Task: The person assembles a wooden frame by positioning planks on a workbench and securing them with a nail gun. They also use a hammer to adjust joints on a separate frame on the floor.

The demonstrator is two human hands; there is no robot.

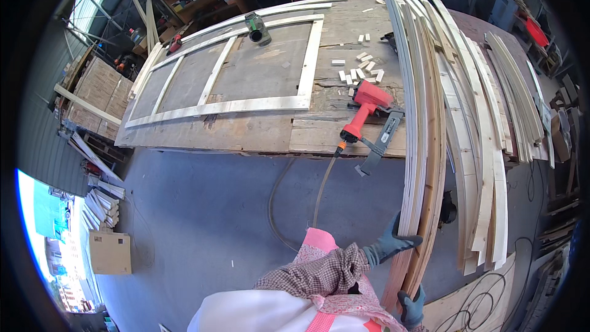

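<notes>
My gloved left hand (pixel 394 243) grips a stack of long, thin wooden strips (pixel 433 147) from the left side, its fingers laid across the top. Lower down, my gloved right hand (pixel 412 306) is closed round the near end of the same strips, on their right side. The strips run lengthwise away from me, their far part resting on the workbench (pixel 215 133) and their near part sticking out past its edge. Left of the stack lies a red pneumatic nail gun (pixel 370 107) with an air hose. Small wooden blocks (pixel 367 67) are scattered beyond it.
A ladder-like wooden frame (pixel 227 107) lies flat on the bench, with a dark green jar (pixel 258 29) at its far side. More long boards (pixel 485 154) overhang on the right. An air hose (pixel 319 200) trails to the floor. A cardboard box (pixel 110 252) stands at the left.
</notes>
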